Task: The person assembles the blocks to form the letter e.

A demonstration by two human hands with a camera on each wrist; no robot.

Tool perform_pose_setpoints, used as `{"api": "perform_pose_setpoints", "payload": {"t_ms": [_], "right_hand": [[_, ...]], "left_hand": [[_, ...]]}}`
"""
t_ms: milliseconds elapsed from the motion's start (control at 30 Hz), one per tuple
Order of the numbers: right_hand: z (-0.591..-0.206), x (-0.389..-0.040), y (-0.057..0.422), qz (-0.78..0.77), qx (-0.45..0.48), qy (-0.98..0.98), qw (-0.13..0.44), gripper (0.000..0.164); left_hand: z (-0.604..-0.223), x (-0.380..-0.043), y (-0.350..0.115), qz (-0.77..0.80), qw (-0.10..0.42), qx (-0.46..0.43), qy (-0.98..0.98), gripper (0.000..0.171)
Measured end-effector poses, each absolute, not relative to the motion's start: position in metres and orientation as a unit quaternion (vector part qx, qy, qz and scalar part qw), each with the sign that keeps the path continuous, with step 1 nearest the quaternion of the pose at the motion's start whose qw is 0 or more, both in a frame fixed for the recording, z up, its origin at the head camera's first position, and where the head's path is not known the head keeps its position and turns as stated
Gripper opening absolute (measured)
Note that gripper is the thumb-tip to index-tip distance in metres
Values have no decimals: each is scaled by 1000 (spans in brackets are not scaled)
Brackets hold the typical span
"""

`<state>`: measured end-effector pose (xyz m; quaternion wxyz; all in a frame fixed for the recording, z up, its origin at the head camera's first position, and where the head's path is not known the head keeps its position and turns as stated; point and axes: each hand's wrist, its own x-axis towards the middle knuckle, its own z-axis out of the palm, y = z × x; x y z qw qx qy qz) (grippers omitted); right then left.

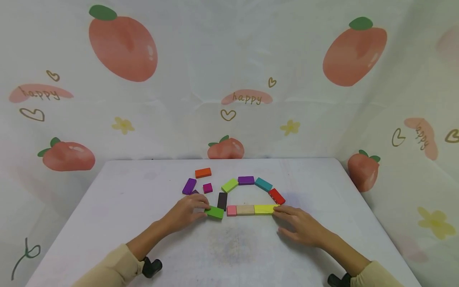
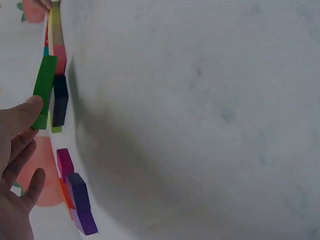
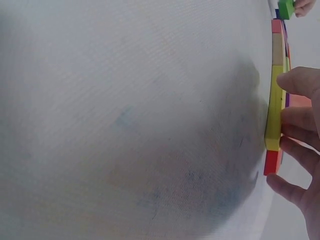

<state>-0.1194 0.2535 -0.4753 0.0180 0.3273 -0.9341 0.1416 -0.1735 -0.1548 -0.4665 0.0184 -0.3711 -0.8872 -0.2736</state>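
My left hand (image 1: pixel 185 210) pinches a green block (image 1: pixel 215 212) between thumb and fingers; in the left wrist view the block (image 2: pixel 46 90) overlaps the dark block. The right hand (image 1: pixel 300 224) rests its fingertips at the right end of the yellow block (image 1: pixel 264 209), its fingers fairly straight. That yellow block lies in a straight row with a tan block (image 1: pixel 245 210) and a pink block (image 1: pixel 231 210). Above the row, a black block (image 1: pixel 222 201), a lime block (image 1: pixel 230 185), a purple block (image 1: pixel 246 180), a teal block (image 1: pixel 263 184) and a red block (image 1: pixel 277 196) form an arch.
Loose to the left of the arch lie an orange block (image 1: pixel 203 172), a purple block (image 1: pixel 189 186) and a magenta block (image 1: pixel 207 188). A dark purple piece (image 1: pixel 195 192) shows partly behind my left hand. The white table (image 1: pixel 229 255) meets a fruit-printed cloth (image 1: pixel 186 119) behind.
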Motion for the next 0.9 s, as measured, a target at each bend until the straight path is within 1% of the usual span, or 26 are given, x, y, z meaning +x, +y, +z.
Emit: {"api": "perform_pose_setpoints", "payload": {"t_ms": [167, 333, 533, 733, 900], "right_hand": [[-477, -120, 254, 138, 329, -934, 24, 49], [-476, -120, 253, 140, 327, -934, 17, 49], [-474, -119, 253, 141, 320, -937, 6, 49], [-474, -119, 252, 138, 321, -937, 12, 50], [-475, -119, 252, 140, 325, -935, 14, 49]], "left_hand": [[-472, -170, -153, -267, 5, -379, -886, 23], [-476, -166, -152, -261, -6, -378, -888, 23], [-481, -162, -152, -252, -34, -378, -890, 26], [-482, -158, -152, -254, -32, -399, -880, 20], [-482, -156, -149, -254, -37, -423, -869, 21]]}}
